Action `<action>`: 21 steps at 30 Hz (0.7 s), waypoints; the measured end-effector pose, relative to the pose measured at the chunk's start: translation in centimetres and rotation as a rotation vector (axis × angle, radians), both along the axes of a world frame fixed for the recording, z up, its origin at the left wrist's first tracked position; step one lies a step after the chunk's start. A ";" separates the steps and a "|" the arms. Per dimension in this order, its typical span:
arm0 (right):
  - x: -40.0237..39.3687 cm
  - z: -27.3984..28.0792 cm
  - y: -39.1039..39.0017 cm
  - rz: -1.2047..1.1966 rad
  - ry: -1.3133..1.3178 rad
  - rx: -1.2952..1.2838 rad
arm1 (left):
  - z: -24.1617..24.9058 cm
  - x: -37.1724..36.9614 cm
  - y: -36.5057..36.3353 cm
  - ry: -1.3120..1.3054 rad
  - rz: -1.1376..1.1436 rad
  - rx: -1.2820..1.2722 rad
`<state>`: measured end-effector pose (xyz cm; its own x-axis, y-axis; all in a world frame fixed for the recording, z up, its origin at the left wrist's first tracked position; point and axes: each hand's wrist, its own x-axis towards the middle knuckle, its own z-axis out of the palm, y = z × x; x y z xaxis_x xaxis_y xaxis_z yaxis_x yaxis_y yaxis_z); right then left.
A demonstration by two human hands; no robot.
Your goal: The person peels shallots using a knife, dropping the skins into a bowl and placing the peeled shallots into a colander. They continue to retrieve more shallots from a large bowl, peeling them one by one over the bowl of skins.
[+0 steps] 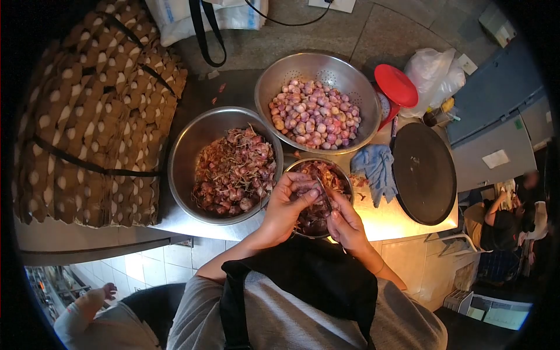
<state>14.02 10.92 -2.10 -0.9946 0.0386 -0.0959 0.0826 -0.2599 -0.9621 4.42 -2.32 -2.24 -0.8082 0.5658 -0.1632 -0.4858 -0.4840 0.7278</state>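
My left hand [287,204] is closed around a shallot, mostly hidden by the fingers, above a small metal bowl [348,182] of dark red skins. Close beside it, my right hand [346,224] grips a small knife [324,191], its narrow blade meeting the left fingertips. To the left, a wide metal bowl [179,201] holds unpeeled shallots [236,169] with dry roots and skins. Behind the small bowl stands a metal colander [364,96] full of peeled pinkish shallots [315,114].
Stacked egg trays [93,128] tied with black straps fill the left side. Right of the bowls are a blue cloth [374,169], a round black tray [424,175], a red scale [396,87] and plastic bags [434,76]. Other people [507,224] are at far right; another person's arm [90,303] shows lower left.
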 end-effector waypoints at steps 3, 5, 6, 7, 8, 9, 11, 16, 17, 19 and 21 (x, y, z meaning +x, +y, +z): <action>0.0 0.3 0.0 0.002 -0.014 -0.008 | -0.3 0.0 0.1 0.082 0.019 -0.048; -0.2 1.1 0.0 0.005 -0.036 -0.009 | -0.7 0.1 0.2 0.224 0.036 -0.131; -0.2 1.1 0.0 -0.005 -0.042 -0.007 | -0.5 0.2 0.1 0.291 0.053 -0.184; -0.2 1.0 -0.1 -0.015 -0.047 -0.004 | -0.1 0.3 0.1 0.359 0.071 -0.238; -0.2 1.0 -0.1 -0.025 -0.053 -0.002 | 0.2 0.5 0.0 0.426 0.088 -0.291; -0.1 0.9 -0.1 -0.026 -0.052 0.006 | 0.1 0.5 0.0 0.453 0.098 -0.285; 0.1 0.7 0.0 -0.028 -0.051 0.023 | -0.1 0.6 0.0 0.506 0.120 -0.271; -0.7 0.1 -0.3 -0.140 0.237 0.550 | 0.1 0.5 0.0 0.436 0.115 -0.267; -0.7 0.0 -0.3 -0.147 0.265 0.605 | -0.1 0.4 0.0 0.436 0.116 -0.271; -0.5 0.0 -0.3 -0.140 0.219 0.591 | -0.4 0.3 0.0 0.416 0.104 -0.264; -0.3 0.2 -0.3 -0.122 0.093 0.386 | -0.5 0.2 0.0 0.370 0.089 -0.231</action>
<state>13.72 10.61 -1.90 -0.9842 0.1726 0.0385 -0.0179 0.1193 -0.9927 4.59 -2.30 -2.73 -0.8799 0.4741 0.0321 -0.1361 -0.3163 0.9388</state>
